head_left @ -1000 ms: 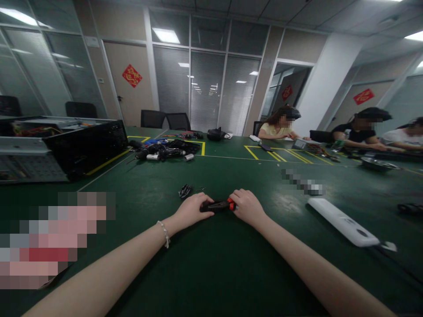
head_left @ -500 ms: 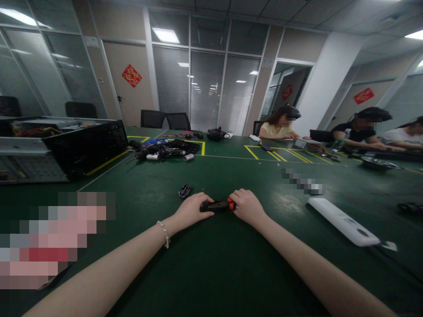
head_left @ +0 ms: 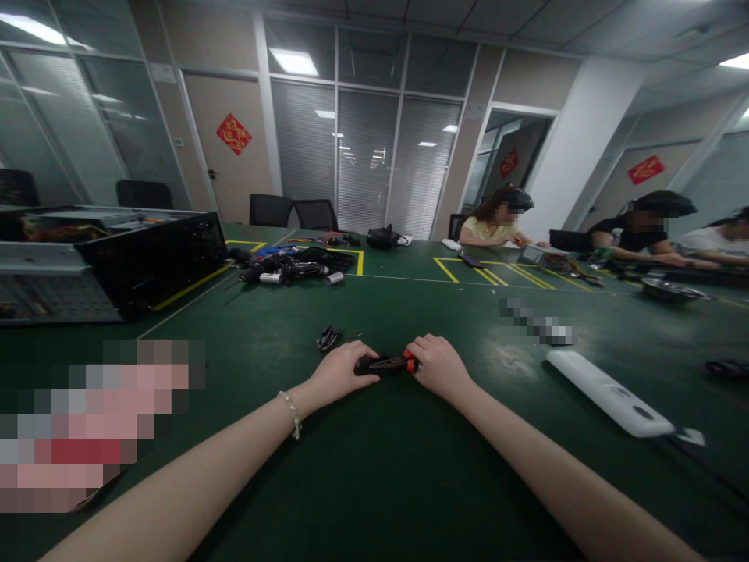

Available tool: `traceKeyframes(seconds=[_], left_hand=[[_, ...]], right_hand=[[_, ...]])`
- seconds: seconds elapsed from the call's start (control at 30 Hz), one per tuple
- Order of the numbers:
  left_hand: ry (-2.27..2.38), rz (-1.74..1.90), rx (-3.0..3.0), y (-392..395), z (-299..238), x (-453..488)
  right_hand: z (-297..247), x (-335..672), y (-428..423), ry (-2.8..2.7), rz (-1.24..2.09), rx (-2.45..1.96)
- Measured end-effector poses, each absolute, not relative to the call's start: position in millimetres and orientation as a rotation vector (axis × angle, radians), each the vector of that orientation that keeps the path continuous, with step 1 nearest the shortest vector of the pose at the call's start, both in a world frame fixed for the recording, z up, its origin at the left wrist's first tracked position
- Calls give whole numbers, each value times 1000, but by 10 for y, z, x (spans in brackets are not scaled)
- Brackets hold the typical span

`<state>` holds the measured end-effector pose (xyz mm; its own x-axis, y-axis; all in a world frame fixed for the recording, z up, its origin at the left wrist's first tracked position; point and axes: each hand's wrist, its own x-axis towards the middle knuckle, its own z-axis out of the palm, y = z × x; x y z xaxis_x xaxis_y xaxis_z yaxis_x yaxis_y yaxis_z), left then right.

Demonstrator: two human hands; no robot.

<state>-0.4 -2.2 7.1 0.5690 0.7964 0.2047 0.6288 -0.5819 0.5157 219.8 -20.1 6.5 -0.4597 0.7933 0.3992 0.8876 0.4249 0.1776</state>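
A dark, narrow object [head_left: 386, 365] with a thin pale line along it and a red part at its right end lies between my two hands, low over the table. My left hand [head_left: 342, 371] is closed on its dark left end, thumb and fingers pinching it. At the red end, the curled fingers of my right hand [head_left: 436, 365] grip it. Whether this is one piece or two joined, I cannot tell. Just beyond my left hand lies a small black-and-silver part [head_left: 328, 338], with a few tiny thin pieces [head_left: 356, 335] beside it.
The green table [head_left: 374, 468] carries an opened computer case [head_left: 157, 261] at left and a pile of dark parts and cables [head_left: 296, 264] farther back. On the right are a white power strip [head_left: 608, 390] and a metal bowl [head_left: 670, 290]. Several people sit at the far right.
Both my hands and the dark object stay practically where they were. Across the table, the hands of the person in yellow have shifted slightly.
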Motion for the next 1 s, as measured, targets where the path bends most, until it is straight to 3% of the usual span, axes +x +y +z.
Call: traceKeyframes(seconds=[1.0], left_hand=[[1115,644,2432,6,27,-14]], right_hand=[[39,2206,-189,-2427,-539,-1450]])
